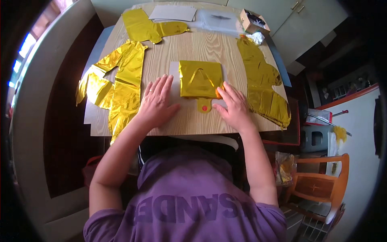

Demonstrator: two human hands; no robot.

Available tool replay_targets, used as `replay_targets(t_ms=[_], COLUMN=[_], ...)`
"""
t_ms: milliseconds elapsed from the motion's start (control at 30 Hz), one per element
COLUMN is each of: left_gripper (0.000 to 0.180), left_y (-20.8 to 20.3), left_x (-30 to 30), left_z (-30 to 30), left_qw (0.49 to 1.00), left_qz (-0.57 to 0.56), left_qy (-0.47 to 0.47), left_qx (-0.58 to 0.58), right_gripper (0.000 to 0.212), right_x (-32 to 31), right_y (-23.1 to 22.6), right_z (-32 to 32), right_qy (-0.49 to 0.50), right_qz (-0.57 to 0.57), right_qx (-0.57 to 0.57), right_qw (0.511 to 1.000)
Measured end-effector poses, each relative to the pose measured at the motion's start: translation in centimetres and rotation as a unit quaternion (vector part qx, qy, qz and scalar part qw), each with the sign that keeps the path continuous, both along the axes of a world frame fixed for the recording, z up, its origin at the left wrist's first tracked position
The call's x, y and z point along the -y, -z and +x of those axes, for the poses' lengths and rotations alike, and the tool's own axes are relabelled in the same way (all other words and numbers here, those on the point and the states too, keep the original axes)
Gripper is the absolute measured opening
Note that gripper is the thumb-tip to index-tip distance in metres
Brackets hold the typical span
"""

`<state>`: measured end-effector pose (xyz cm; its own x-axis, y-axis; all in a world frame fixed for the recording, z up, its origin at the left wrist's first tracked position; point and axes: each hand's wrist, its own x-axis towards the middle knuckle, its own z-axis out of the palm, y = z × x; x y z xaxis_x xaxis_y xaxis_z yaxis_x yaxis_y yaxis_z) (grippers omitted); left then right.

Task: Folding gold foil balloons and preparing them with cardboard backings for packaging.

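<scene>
A folded gold foil balloon (197,82) lies in front of me on a grey card (175,68), its tab with a red dot (204,108) pointing toward me. My left hand (156,101) rests flat at the card's left side, fingers stretched and thumb apart, holding nothing. At the balloon's lower right corner is my right hand (234,105), with its thumb spread away from the fingers. Its fingertips touch a small orange thing (219,92) at the foil's edge; whether this is worn on a finger or loose, I cannot tell.
Unfolded gold foil balloons lie at the left (127,76), far left (141,26) and right (262,80) of the wooden table (193,48). White sheets (172,13), clear plastic (217,20) and a small box (254,22) sit at the back. A wooden chair (318,187) stands at right.
</scene>
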<state>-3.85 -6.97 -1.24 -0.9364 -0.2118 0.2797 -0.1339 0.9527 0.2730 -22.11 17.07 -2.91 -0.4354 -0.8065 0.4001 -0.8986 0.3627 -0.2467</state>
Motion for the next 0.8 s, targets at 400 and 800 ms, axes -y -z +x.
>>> replay_targets(t_ms=[400, 800], left_gripper=[0.019, 0.035], left_y=[11.6, 16.1], left_x=[-3.6, -1.8], left_z=[11.9, 4.8], left_qw=[0.970, 0.873], left_qz=[0.211, 0.323], left_qy=[0.119, 0.083], left_qx=[0.033, 0.356], right_gripper=[0.012, 0.024], right_x=[-6.8, -0.1], right_y=[4.8, 15.5], right_z=[12.9, 8.2], right_qy=[-0.084, -0.076], right_qz=[-0.113, 0.226], right_qx=[0.034, 0.394], right_qw=[0.989, 0.887])
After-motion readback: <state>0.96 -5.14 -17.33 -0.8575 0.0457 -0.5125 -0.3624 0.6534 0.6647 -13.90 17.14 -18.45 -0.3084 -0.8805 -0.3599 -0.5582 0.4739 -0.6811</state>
